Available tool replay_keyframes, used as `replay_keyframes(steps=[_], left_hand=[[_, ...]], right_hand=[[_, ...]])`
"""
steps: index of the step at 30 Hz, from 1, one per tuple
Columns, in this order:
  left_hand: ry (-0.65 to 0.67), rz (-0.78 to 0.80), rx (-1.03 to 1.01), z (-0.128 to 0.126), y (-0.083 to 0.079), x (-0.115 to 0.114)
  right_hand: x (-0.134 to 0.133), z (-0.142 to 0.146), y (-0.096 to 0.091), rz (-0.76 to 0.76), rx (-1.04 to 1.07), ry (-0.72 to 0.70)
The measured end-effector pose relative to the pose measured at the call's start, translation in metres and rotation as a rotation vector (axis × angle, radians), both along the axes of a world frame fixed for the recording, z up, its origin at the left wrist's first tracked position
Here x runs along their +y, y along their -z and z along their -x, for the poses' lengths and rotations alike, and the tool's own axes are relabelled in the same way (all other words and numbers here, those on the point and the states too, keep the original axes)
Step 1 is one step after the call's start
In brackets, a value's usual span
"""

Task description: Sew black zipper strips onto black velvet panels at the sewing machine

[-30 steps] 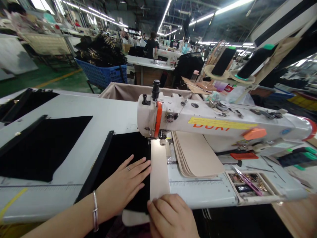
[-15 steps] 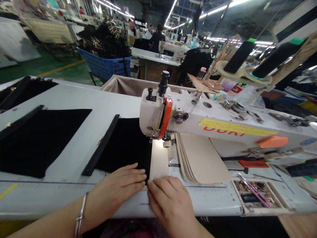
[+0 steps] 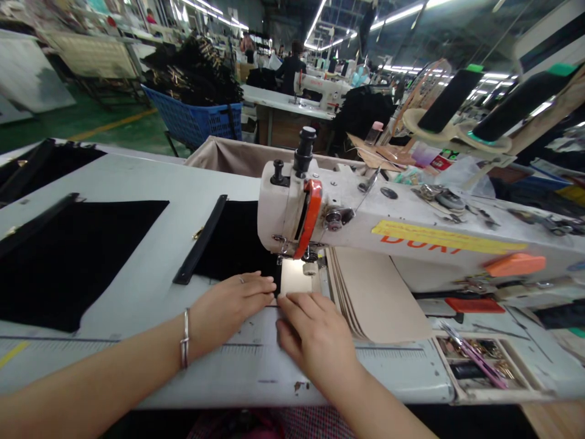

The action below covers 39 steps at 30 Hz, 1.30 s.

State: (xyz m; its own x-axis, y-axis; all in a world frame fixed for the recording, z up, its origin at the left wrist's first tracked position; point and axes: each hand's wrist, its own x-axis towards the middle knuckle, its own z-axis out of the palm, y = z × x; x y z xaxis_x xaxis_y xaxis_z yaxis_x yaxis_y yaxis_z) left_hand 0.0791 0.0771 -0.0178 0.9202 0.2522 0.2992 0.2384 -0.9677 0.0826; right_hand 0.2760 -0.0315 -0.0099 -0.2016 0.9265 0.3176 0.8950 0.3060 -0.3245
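Observation:
My left hand [image 3: 233, 308] lies flat with fingers stretched out over the near right corner of a black fabric panel [image 3: 233, 241]. A dark strip [image 3: 201, 238] with a small gold-coloured metal piece runs down that panel's left side. My right hand [image 3: 320, 338] has its fingers curled together on the near end of a beige piece [image 3: 295, 280], which lies along the black panel's right edge; the fingertips' underside is hidden. Both pieces reach under the head of a white sewing machine [image 3: 283, 213], whose lamp lights the beige piece beside the presser foot.
Beige rounded panels [image 3: 375, 292] are stacked under the machine arm. A parts tray [image 3: 484, 366] with pink-handled tweezers sits at the right front. Another black panel [image 3: 91, 262] lies to the left. Behind are a blue basket [image 3: 196, 122] of black pieces and thread cones [image 3: 450, 100].
Both hands have moved away from me, and the black panel and beige piece have slid farther under the machine head with them. The other panels stay put.

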Motion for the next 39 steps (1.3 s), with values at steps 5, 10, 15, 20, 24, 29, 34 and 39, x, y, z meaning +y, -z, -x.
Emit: replay_keyframes(steps=[5, 10, 15, 20, 24, 29, 34, 39], left_hand=[[-0.019, -0.001, 0.015, -0.01, -0.005, 0.018], [-0.051, 0.033, -0.035, -0.02, -0.008, 0.035], [-0.138, 0.092, -0.046, -0.026, 0.0, 0.046], [-0.168, 0.093, -0.068, -0.028, 0.003, 0.05], [-0.168, 0.066, -0.11, -0.029, 0.001, 0.049], [-0.167, 0.045, -0.102, -0.03, -0.001, 0.049], [-0.14, -0.015, -0.11, -0.026, 0.006, 0.051], [-0.108, -0.016, -0.174, -0.021, 0.016, 0.056]], right_hand=[[0.016, -0.003, -0.004, 0.022, -0.055, 0.016], [0.032, -0.006, -0.002, 0.012, -0.091, 0.067], [0.043, -0.006, 0.001, 0.009, -0.072, 0.097], [0.044, -0.005, 0.001, 0.01, -0.048, 0.103], [0.044, -0.005, 0.002, 0.002, -0.03, 0.114], [0.044, -0.003, 0.003, -0.011, -0.028, 0.127], [0.041, -0.001, 0.001, -0.036, -0.053, 0.136], [0.039, 0.0, 0.004, -0.063, -0.051, 0.143]])
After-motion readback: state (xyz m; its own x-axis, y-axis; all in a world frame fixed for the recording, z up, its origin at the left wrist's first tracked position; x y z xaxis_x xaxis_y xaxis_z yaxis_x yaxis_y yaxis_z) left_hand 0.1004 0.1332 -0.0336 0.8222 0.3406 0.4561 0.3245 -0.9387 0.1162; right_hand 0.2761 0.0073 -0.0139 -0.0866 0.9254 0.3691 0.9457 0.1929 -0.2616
